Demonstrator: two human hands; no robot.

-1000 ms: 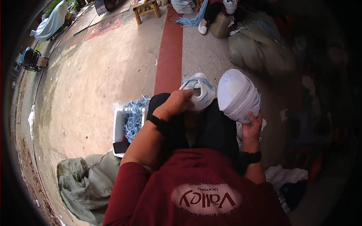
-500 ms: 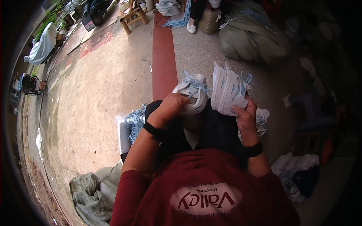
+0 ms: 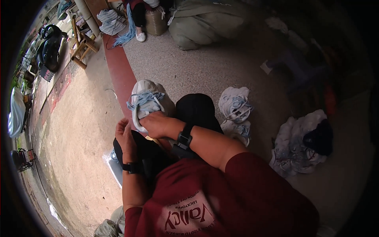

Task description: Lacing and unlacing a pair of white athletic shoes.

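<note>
A white sneaker upper (image 3: 149, 93) with light blue laces lies beyond my left knee, its toe pointing away from me. My right hand (image 3: 157, 124) reaches across my lap and is closed at the upper's collar; some of its fingers are hidden. Just left of it, my left hand (image 3: 125, 138) is raised with fingers loosely bent and nothing visible in them. To the right of my right knee sit bundled white uppers (image 3: 235, 103) with blue laces, and more white uppers (image 3: 237, 131) lie nearer, partly behind my right arm.
White bundled pieces with a dark blue cloth (image 3: 319, 138) lie on the floor at right. A large grey-green sack (image 3: 205, 24) stands at the back, beside a seated person's leg (image 3: 137, 19). A bamboo stool (image 3: 83, 47) is at far left, and a grey sack (image 3: 108, 228) at lower left.
My view has turned right. My right hand no longer holds the stack of uppers and has crossed left to the laced upper. My left hand has come off that upper.
</note>
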